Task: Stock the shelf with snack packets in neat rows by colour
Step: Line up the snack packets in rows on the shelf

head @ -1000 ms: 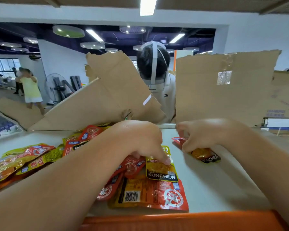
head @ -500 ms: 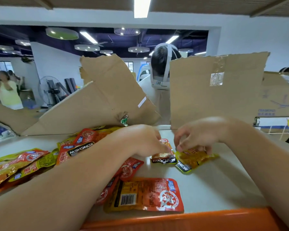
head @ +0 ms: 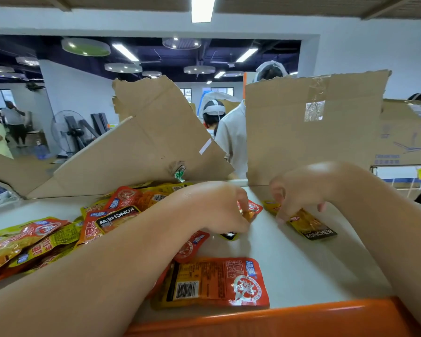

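On the white shelf top (head: 301, 268), my left hand (head: 212, 207) curls its fingers round a small red packet (head: 253, 207) near the middle, with a dark packet corner (head: 229, 235) showing under it. My right hand (head: 299, 188) pinches the far end of a yellow KONCHEW packet (head: 311, 226) that lies flat on the right. A larger red-and-orange packet (head: 219, 282) lies barcode up near the front edge. A heap of red, orange and yellow packets (head: 58, 237) covers the left side.
An orange rim (head: 277, 319) runs along the front of the shelf. Torn cardboard sheets (head: 309, 127) stand along the back edge. People stand behind the cardboard and at the far left. A wire rack (head: 408, 183) shows at the right.
The yellow packet has been drawn to the right and laid flat, apart from the red one. My left hand stays on the red packet in the middle.
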`<state>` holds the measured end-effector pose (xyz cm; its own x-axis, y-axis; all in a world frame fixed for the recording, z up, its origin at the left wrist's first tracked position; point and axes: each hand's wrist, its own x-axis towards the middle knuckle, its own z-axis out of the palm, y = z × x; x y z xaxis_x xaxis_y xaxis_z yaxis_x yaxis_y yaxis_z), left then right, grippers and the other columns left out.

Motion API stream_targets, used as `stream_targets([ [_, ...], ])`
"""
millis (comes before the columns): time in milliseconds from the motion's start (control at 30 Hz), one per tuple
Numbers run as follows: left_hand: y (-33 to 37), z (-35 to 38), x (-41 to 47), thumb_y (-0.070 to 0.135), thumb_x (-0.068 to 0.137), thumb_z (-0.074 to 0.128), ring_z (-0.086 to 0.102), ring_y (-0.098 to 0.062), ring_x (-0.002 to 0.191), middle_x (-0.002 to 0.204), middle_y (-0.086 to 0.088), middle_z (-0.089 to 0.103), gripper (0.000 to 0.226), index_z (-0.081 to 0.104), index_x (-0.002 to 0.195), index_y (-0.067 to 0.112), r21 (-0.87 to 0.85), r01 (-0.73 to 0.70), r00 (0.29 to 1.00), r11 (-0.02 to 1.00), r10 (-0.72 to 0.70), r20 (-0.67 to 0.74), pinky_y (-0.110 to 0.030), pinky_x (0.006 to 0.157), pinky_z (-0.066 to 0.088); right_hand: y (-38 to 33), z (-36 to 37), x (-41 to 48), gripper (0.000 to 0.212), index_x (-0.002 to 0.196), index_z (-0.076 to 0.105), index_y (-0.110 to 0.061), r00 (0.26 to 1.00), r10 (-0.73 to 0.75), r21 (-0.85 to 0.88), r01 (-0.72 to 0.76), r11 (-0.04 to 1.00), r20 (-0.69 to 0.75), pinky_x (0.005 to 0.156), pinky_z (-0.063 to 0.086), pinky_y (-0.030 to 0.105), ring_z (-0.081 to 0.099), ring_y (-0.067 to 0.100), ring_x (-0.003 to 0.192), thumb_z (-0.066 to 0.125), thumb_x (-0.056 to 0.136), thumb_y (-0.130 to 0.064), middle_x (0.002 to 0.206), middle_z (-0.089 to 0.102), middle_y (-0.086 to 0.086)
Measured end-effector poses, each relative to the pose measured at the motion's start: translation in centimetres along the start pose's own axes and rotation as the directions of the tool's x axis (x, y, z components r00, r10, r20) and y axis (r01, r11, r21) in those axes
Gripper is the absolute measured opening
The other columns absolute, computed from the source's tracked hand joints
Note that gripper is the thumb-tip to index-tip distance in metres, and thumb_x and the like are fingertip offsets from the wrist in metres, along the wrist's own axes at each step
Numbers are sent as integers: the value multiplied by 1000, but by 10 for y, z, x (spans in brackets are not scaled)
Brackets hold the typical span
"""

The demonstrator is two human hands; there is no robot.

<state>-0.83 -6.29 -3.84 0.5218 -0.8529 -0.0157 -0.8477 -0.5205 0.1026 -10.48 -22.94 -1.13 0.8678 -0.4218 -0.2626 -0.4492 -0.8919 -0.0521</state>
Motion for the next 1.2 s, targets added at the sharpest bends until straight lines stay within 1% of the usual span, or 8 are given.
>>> stream_targets([
  [167,-1,-3,-3,50,86,67,57,-17,101,119,8,58,51,53,136,45,-9,26,1000,1000,-26,10,-31,78,51,-4,-2,-7,49,114,57,-13,997,82,-96,-81,992,2,37,42,16,62,25,79,81,80,-39,93,62,9],
  [333,2,-4,-2,50,90,68,54,-14,95,111,9,54,51,54,138,38,31,23,999,999,-22,-38,-25,60,40,-6,-2,-10,57,121,52,-17,990,136,-91,-133,987,29,62,54,32,73,36,93,82,79,-40,95,58,6],
  [467,-1,-5,-2,45,89,69,55,-13,87,98,11,55,48,57,135,36,30,-3,1000,1000,4,-26,-23,60,43,-7,-4,-7,56,120,60,-10,992,120,-140,-113,984,45,70,58,37,73,35,95,81,79,-42,109,67,18],
  [567,-1,-5,-2,45,89,69,59,-13,88,102,8,61,46,59,132,35,41,-11,999,999,13,-35,-24,62,46,0,-4,-6,47,109,61,-16,991,126,-53,-123,991,42,75,62,43,71,32,94,85,75,-38,105,65,16],
  [700,2,-6,-3,49,89,68,52,-15,85,97,10,50,47,58,134,38,115,-29,998,993,36,-57,-23,56,36,12,-7,-6,29,91,61,-25,993,108,20,-107,994,-51,70,60,35,67,26,89,81,76,-39,101,66,8],
  [933,11,-15,-5,40,87,64,54,-6,69,84,10,59,21,54,105,39,284,-99,976,954,149,-161,-28,57,44,34,-4,-34,33,106,64,-27,940,72,105,-39,994,-333,61,43,27,56,10,74,77,80,-42,95,64,-5],
  [1100,53,-40,-9,43,81,68,59,0,56,79,19,63,26,61,105,45,220,-158,945,963,212,-248,-27,58,53,81,10,-87,26,98,63,-33,869,72,273,74,959,-489,78,53,32,62,10,87,76,78,-41,98,64,-13],
  [1200,101,-46,-8,49,76,70,60,0,55,81,19,66,33,59,106,57,142,-177,921,974,215,-324,-24,51,49,124,18,-132,23,95,64,-32,810,103,319,108,942,-578,67,52,30,64,13,85,77,77,-40,95,65,-10],
])
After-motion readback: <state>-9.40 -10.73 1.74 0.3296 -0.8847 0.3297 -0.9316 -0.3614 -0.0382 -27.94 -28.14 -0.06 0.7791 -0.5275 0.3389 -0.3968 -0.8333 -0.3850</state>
